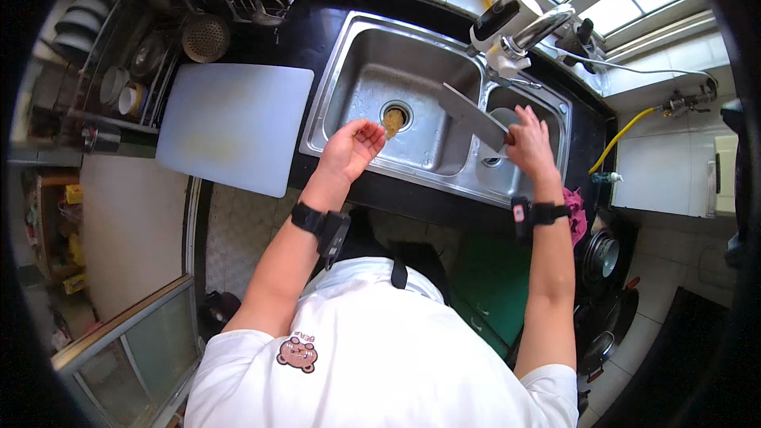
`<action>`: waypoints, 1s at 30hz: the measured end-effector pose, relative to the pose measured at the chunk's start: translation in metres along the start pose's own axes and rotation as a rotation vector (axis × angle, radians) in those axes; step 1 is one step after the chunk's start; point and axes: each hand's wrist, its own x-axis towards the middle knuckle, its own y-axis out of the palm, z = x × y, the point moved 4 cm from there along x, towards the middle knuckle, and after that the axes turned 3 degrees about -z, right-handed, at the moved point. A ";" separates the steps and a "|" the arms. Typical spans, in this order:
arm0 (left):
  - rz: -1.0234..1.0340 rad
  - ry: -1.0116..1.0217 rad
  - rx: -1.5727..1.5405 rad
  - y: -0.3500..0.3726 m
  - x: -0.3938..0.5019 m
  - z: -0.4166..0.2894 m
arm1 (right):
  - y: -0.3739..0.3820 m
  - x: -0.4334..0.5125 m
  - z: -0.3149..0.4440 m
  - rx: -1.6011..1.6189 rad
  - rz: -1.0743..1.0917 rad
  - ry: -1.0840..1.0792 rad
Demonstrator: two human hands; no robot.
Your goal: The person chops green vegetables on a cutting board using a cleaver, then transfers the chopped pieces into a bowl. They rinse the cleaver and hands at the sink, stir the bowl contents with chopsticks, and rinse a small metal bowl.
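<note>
Over the near left part of the large sink basin (428,151), my left hand (357,145) is palm up with curled fingers. A brownish-yellow piece of food (392,123) shows at its fingertips, over the drain; whether the fingers grip it or it lies below them is unclear. My right hand (529,139) grips the handle of a kitchen cleaver (474,116) above the small basin. Its blade points up and left across the divider between the basins. Partly behind the blade, a pale round dish (504,116) is in the small basin.
A white cutting board (235,125) lies left of the sink. Beyond it stand a dish rack (113,122) with bowls and a perforated ladle (205,37). The chrome faucet (517,41) rises behind the basins. A pink cloth (574,217) hangs by my right forearm.
</note>
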 end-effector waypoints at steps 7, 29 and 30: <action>-0.132 -0.072 -0.077 0.032 0.084 -0.003 | 0.007 0.080 -0.040 -0.071 0.022 0.047; -0.258 -0.032 -0.039 0.071 0.219 0.077 | 0.022 0.080 -0.042 -0.020 -0.124 0.013; -0.219 -0.030 -0.022 0.076 0.224 0.079 | 0.021 0.074 -0.039 -0.028 -0.135 0.036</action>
